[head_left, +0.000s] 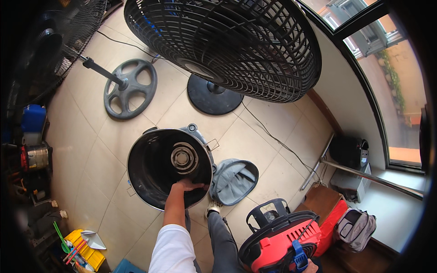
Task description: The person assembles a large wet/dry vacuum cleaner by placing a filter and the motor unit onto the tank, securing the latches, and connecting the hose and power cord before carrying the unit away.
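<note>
My left hand [187, 184] reaches into an open vacuum drum [154, 191] standing on the floor. Its fingers stretch toward the inner wall on the right, and I see nothing held in them; the fingertips are partly in shadow. A ringed, shiny round patch shows on the drum's dark bottom. At the lower right, the red and black vacuum motor head [284, 236] is held up off the drum, its black cage facing away from me. Part of my right hand [311, 266] shows at its lower edge, by a blue latch, gripping it. A grey cloth filter [234, 182] lies right of the drum.
A large black fan [223, 45] looms ahead over its round base [214, 98]. Another fan's spoked base [130, 89] stands far left. A cable [277, 141] crosses the floor. Brown box [321, 200] and grey backpack [356, 229] are right; a yellow dustpan [88, 250] is lower left.
</note>
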A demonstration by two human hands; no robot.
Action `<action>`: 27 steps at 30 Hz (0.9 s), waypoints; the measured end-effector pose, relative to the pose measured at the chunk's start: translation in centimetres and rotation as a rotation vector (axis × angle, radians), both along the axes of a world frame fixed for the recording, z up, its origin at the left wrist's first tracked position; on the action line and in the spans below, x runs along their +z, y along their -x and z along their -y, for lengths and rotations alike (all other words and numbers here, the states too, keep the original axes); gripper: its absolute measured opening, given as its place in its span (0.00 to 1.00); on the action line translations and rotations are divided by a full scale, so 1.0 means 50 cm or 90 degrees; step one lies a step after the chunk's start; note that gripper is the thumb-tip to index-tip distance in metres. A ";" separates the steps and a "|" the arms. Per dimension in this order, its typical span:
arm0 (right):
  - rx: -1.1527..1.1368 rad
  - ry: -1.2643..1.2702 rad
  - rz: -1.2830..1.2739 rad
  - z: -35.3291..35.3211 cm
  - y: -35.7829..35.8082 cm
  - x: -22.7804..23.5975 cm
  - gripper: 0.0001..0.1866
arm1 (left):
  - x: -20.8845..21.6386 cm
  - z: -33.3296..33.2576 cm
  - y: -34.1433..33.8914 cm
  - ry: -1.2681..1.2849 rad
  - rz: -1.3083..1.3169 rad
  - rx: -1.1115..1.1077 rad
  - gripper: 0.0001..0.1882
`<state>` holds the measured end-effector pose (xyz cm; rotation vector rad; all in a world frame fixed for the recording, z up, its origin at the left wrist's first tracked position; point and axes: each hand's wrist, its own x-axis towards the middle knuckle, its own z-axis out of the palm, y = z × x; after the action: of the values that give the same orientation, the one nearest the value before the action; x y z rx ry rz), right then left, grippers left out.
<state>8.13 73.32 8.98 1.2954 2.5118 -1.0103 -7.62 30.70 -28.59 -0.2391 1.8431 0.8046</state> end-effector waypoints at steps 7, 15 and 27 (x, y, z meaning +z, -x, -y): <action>0.147 -0.105 -0.023 0.013 0.003 0.005 0.15 | 0.107 0.070 0.024 -0.185 0.045 0.102 0.40; 0.296 -0.234 -0.018 0.022 -0.003 0.046 0.19 | 0.374 0.105 0.032 -0.177 -0.019 0.031 0.27; -0.040 0.184 -0.233 0.057 0.007 0.087 0.18 | 0.726 0.136 -0.032 -0.090 -0.231 -0.035 0.40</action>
<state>7.79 70.46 13.35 1.1991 2.4477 -1.6870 -6.02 23.89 7.69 0.0533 2.1068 0.9838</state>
